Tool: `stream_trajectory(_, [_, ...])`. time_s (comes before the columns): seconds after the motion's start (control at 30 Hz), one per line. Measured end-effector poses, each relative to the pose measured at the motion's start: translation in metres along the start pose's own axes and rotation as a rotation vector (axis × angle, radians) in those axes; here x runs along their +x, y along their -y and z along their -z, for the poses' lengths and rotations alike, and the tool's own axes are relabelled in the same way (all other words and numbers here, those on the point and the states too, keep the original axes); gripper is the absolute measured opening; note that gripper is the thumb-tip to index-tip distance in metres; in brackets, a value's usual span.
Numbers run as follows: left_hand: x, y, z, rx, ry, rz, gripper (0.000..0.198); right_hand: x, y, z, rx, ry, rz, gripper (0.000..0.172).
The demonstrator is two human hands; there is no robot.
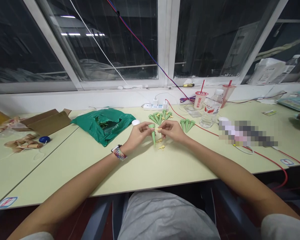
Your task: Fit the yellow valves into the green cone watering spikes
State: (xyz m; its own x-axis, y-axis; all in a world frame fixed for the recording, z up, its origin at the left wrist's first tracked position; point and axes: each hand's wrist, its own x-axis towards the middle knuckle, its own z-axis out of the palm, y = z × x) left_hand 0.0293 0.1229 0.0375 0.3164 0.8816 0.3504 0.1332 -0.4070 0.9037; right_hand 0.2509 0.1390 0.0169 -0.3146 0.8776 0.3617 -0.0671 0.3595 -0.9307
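Note:
My left hand (139, 134) is closed around the top of a green plant watering spike (153, 137), its tip pointing down. Pinched in my right hand (173, 131) is a small yellow valve (159, 129), its end at the spike's upper side; whether it sits in the spike I cannot tell. Just below my fingers, a few loose yellow valves (161, 147) lie on the table. Behind my hands is a cluster of green spikes (158, 117) with yellow valves at them. Right of my right hand lie several green spikes (187, 125) with no yellow part visible.
A torn green plastic bag (90, 125) lies left of my hands, beside an open cardboard box (46, 123) and a blue ball (44, 139). At the back right stand a water bottle (211, 110) and a drink cup (200, 101). A red cable (202, 128) crosses the table (185, 166).

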Motion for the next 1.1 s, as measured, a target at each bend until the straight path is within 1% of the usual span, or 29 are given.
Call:
stream_trajectory(0.07, [0.001, -0.002, 0.01, 0.183, -0.125, -0.183, 0.045, 0.001, -0.003, 0.006, 0.053, -0.018, -0.118, 0.036])
stream_trajectory(0.1, [0.002, -0.002, 0.015, 0.21, -0.183, -0.237, 0.045, 0.001, -0.004, 0.009, 0.036, -0.02, -0.166, 0.036])
stream_trajectory(0.13, [0.004, -0.001, 0.02, 0.195, -0.228, -0.261, 0.045, 0.0, -0.007, 0.012, -0.009, -0.015, -0.191, 0.035])
stream_trajectory(0.2, [0.007, 0.003, 0.026, 0.129, -0.259, -0.252, 0.046, 0.0, -0.011, 0.016, -0.164, 0.008, -0.174, 0.029])
stream_trajectory(0.27, [0.01, 0.009, 0.027, 0.075, -0.237, -0.203, 0.047, -0.001, -0.014, 0.017, -0.318, 0.042, -0.113, 0.023])
stream_trajectory(0.37, [0.01, 0.017, 0.023, 0.044, -0.2, -0.127, 0.047, -0.001, -0.016, 0.016, -0.462, 0.085, -0.048, 0.016])
stream_trajectory(0.47, [0.009, 0.021, 0.019, 0.051, -0.186, -0.097, 0.047, -0.003, -0.017, 0.014, -0.554, 0.092, -0.023, 0.013])
stream_trajectory(0.53, [0.008, 0.021, 0.018, 0.064, -0.179, -0.09, 0.047, -0.005, -0.016, 0.012, -0.597, 0.117, -0.036, 0.014])
stream_trajectory(0.63, [0.008, 0.022, 0.019, 0.079, -0.174, -0.086, 0.047, -0.007, -0.016, 0.009, -0.63, 0.187, -0.053, 0.013])
stream_trajectory(0.77, [0.008, 0.024, 0.02, 0.094, -0.16, -0.082, 0.048, -0.01, -0.014, 0.009, -0.601, 0.256, -0.065, 0.01])
stream_trajectory(0.9, [0.008, 0.024, 0.02, 0.105, -0.147, -0.077, 0.047, -0.011, -0.013, 0.008, -0.568, 0.303, -0.065, 0.013])
stream_trajectory(0.97, [0.007, 0.023, 0.018, 0.097, -0.126, -0.063, 0.048, -0.012, -0.012, 0.007, -0.57, 0.283, -0.058, 0.017])
stream_trajectory(1.1, [0.005, 0.016, 0.012, 0.031, -0.065, 0.009, 0.053, -0.012, -0.006, 0.006, -0.592, 0.113, 0.005, 0.023])
